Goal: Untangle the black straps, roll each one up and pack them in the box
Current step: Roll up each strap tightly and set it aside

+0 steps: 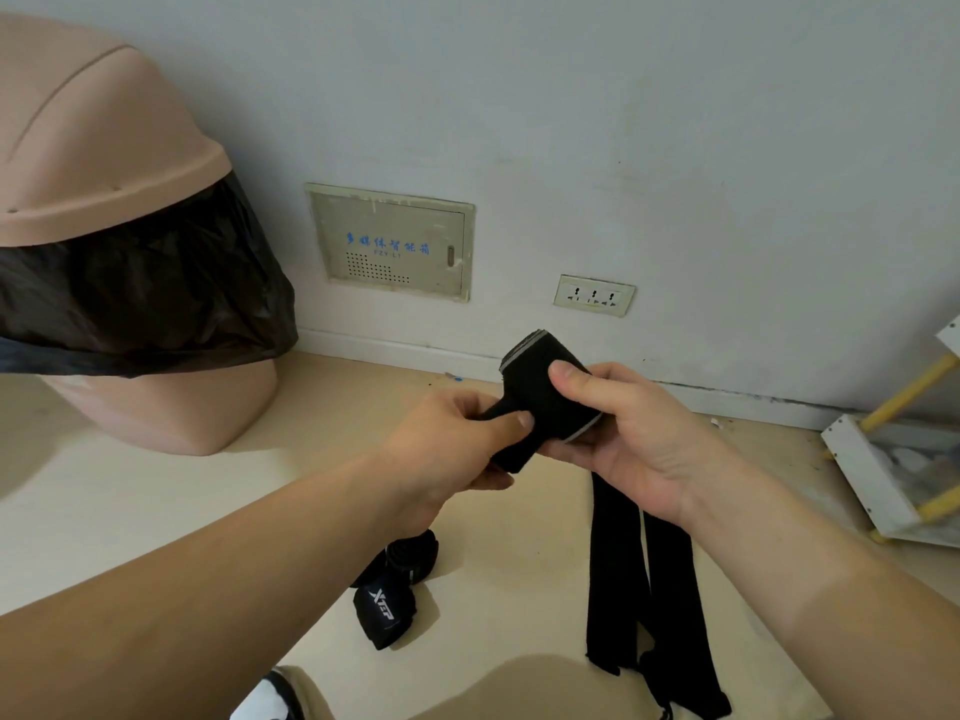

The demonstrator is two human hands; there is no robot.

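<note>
A half-wound roll (545,392) of black strap is held in the air between both hands, and its position decides the coming turn. Its axis is tilted, with one grey-edged end pointed up toward the wall and the other end seated in the palm of the right hand (639,439). That hand is closed around the roll from the right, with its thumb (569,376) pressed on top. A narrower stretch of the same strap leads off the roll's lower left side and is pinched by the left hand (447,444), which is clamped on it just beside the roll. Both hands are equally near, the right as holder and the left as feeder. Below the roll, two loose tails (618,579) hang from under the right hand, with their ends lying on the floor (156,485). It is judged that winding must be continued about the tilted axis while these tails are drawn up and kept flat. Below and to the left of the roll, finished bundles (395,579) lie on the floor. A wall socket (594,295) is seen above the roll, a lidded bin (104,148) far to its left, and a white rack (872,475) far to its right. No box is seen.
</note>
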